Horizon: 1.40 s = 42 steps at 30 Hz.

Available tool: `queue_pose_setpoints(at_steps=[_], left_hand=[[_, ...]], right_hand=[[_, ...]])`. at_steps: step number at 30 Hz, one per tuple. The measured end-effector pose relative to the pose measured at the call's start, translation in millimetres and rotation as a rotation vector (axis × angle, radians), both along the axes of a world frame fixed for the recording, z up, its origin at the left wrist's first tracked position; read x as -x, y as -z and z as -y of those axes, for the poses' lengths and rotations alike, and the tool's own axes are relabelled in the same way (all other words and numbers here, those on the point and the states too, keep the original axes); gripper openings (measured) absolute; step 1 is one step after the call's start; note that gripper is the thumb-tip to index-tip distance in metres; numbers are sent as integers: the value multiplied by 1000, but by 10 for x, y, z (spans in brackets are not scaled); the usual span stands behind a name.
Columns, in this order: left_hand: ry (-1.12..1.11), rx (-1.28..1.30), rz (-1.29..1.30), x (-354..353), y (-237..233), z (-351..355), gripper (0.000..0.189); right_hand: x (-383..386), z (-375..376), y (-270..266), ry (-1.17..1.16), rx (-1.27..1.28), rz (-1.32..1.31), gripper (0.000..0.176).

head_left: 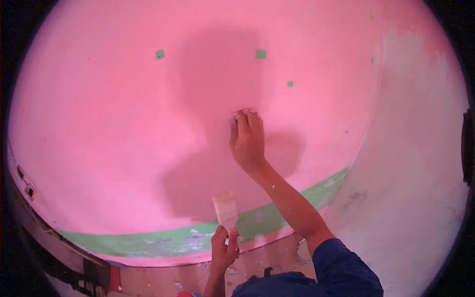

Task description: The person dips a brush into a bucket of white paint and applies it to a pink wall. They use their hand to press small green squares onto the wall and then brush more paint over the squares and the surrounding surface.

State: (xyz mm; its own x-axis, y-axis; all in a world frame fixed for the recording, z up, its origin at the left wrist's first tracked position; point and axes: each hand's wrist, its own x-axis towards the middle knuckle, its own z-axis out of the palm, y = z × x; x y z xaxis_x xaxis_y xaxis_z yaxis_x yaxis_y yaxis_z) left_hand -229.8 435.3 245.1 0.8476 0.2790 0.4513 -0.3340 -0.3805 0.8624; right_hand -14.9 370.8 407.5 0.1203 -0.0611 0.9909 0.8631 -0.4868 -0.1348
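Down low, my left hand [225,251] holds a flat pale tool [226,210] that stands almost straight up. It is below and a bit left of my right hand [248,142], whose bent fingers [243,123] are at the pink wall [114,128]; I can't tell if they hold anything.

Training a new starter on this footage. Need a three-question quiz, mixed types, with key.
1. Multiple choice: what colour is the band low on the pink wall? A) blue B) green C) yellow
2. True or false: the left hand holds the pale flat tool.
3. Fill in: of the person's two hands, the ____ is higher in the picture.

Key: 1. B; 2. True; 3. right hand.
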Motion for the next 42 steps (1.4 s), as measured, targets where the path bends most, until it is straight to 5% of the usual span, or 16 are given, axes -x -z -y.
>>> queue_pose_setpoints(at_steps=[6, 9, 12, 13, 14, 15, 16, 18, 22, 24, 27, 30, 34, 36, 39, 42], left_hand=[[22, 225, -217, -17, -54, 48, 31], [63, 160, -131, -92, 264, -27, 31], [98, 260, -314, -153, 47, 100, 26], [152, 285, -266, -185, 112, 112, 23], [201, 312, -222, -195, 182, 116, 22], [224, 302, -224, -237, 259, 118, 22], [201, 193, -151, -323, 368, 133, 23], [154, -25, 11, -504, 614, 164, 25], [206, -135, -61, -652, 756, 320, 19], [341, 102, -375, -559, 98, 598, 22], [325, -82, -191, -687, 343, 640, 23], [330, -130, -212, -684, 274, 692, 22], [255, -103, -195, -564, 51, 744, 20], [157, -97, -125, -472, -97, 719, 19], [57, -53, -196, -412, 14, 536, 21], [-142, -122, -97, -259, 93, 382, 24]], right_hand=[[47, 357, 359, -322, -23, -126, 15], [272, 776, 1060, -586, -254, -735, 17], [544, 1162, 2109, -319, -260, -1259, 27], [647, 1268, 2748, -493, -428, -1315, 29], [914, 1425, 2932, -355, -251, -1595, 28], [1060, 1634, 3362, -91, 414, -1438, 26], [1366, 1760, 3386, -236, 359, -1253, 24], [1705, 2012, 4538, -556, -56, -1652, 23], [1815, 2158, 3821, -448, -507, -1945, 21], [1702, 2266, 3577, -90, 184, -1837, 19], [1498, 2363, 4248, 63, 240, -1384, 22], [1381, 2369, 4011, 119, 363, -1159, 21], [1153, 2303, 3925, -7, 363, -773, 24], [1088, 2228, 3527, -378, -15, -1590, 30], [800, 2087, 3250, -180, 287, -1285, 29], [465, 1913, 2588, -466, 537, -1276, 30]])
